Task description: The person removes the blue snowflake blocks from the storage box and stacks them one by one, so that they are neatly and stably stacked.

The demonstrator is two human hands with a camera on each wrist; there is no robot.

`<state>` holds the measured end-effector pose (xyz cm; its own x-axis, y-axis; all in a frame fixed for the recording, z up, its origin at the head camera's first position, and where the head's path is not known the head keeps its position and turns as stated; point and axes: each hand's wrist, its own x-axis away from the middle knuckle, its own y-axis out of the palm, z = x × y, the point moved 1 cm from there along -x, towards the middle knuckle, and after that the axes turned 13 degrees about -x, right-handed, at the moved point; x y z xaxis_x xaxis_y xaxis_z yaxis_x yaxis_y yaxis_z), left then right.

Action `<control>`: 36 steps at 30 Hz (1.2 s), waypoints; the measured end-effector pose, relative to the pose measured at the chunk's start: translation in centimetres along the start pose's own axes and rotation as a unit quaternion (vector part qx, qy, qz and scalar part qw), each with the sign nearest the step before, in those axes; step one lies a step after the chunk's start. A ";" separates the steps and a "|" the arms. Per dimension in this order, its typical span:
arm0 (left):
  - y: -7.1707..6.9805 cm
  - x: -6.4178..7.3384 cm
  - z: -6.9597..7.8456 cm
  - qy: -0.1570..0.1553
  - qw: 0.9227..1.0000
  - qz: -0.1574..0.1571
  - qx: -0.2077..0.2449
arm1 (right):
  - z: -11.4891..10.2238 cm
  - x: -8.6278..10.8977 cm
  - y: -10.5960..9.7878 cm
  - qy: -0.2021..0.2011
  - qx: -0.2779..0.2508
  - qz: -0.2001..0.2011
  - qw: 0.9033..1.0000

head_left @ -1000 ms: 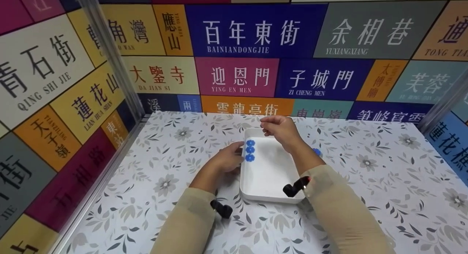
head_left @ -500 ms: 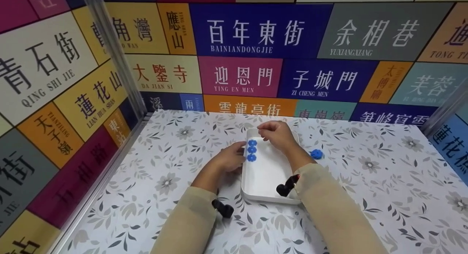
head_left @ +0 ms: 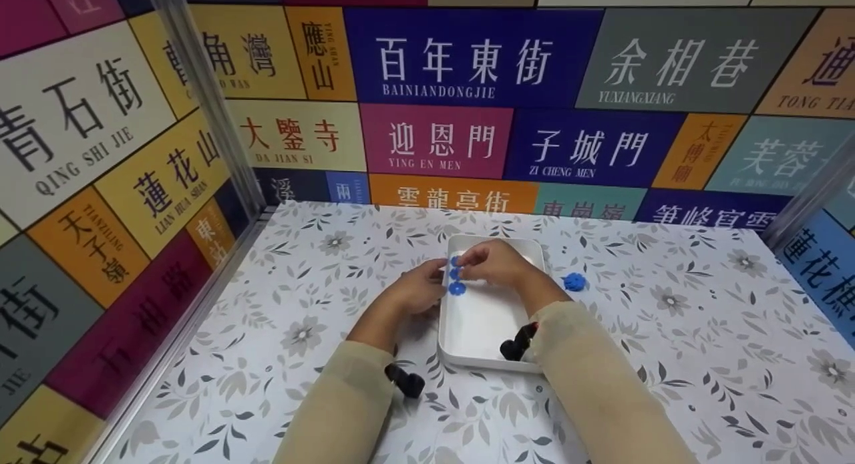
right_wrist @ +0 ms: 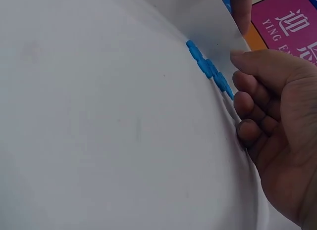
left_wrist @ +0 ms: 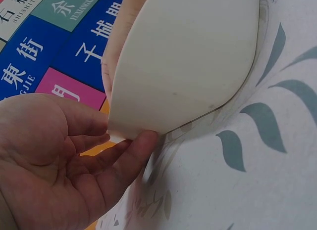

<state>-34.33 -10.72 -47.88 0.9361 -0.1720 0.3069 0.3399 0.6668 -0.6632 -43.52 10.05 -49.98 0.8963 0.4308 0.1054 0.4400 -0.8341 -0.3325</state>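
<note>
A shallow white tray [head_left: 484, 324] lies on the table, with three blue flower-shaped pieces [head_left: 457, 288] in a row along its left wall. My left hand [head_left: 417, 288] holds that wall at its rim, fingers [left_wrist: 141, 146] against the outside. Over the row, my right hand [head_left: 499, 264] reaches in and partly covers the farther pieces. In the right wrist view its fingers are curled, with fingertips [right_wrist: 242, 101] right at the near end of the blue row [right_wrist: 205, 67]. I cannot tell whether the right hand holds a piece.
Another clump of blue pieces [head_left: 574, 282] lies on the table right of the tray. A floral-patterned cloth [head_left: 320, 397] covers the table. Walls of coloured panels with Chinese lettering [head_left: 434, 140] stand behind it and at both sides.
My right hand has moved from the tray's far end toward me and down onto the blue row. The blue clump at right has come into fuller view. My left hand stays at the wall.
</note>
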 end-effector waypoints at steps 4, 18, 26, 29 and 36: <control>0.0 0.0 0.0 0.008 1.000 0.003 -0.001 | -0.1 0.3 -0.1 0.012 0.008 -0.043 0.999; 0.1 0.2 -0.2 0.034 0.999 0.006 0.002 | -0.6 0.6 0.1 0.016 0.119 -0.105 0.987; 0.0 0.5 -0.1 0.053 0.999 0.011 0.004 | -0.7 0.6 0.4 0.015 0.156 -0.094 0.983; 0.0 0.5 0.0 0.044 0.999 0.010 0.001 | -0.8 0.6 0.4 0.016 0.160 -0.093 0.983; 0.0 0.4 0.0 0.036 0.999 0.008 -0.001 | -0.7 0.7 0.4 0.004 0.145 -0.096 0.985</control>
<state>-33.95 -10.78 -47.75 0.9453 -0.2140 0.2463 0.3256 0.6678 -0.6694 -42.71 9.78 -49.41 0.7990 0.5671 0.2001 0.5684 -0.6036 -0.5590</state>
